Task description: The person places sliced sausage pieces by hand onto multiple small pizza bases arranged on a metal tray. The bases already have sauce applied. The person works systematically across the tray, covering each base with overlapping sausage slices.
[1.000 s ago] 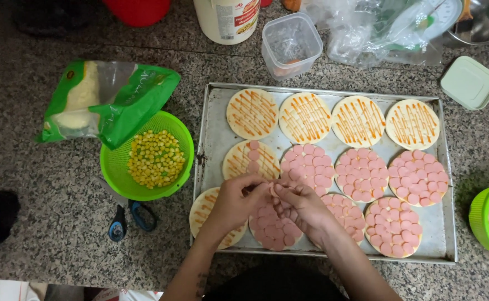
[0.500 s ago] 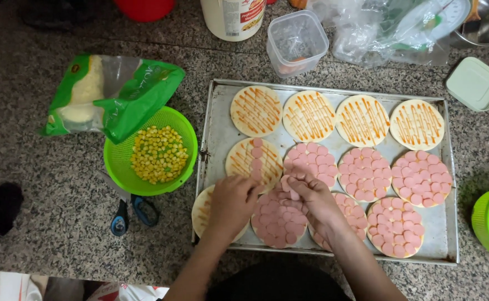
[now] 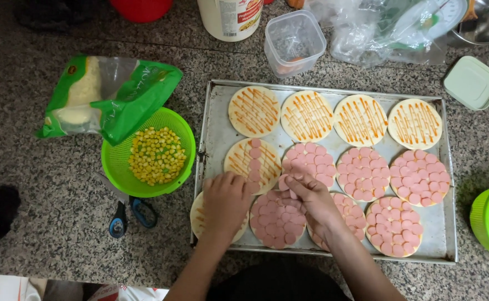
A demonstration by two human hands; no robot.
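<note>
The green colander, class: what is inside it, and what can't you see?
The green colander holds yellow corn kernels with a few green bits. The cheese bag overlaps its upper left rim, hiding that part, and whatever lies under the corn is covered.

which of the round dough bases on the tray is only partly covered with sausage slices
The middle-row base at the left end: it bears just one strip of pink slices over its sauce stripes. The top-row bases show sauce only.

Left hand rests on a sauced round in the tray; right hand pinches sausage slices
</note>
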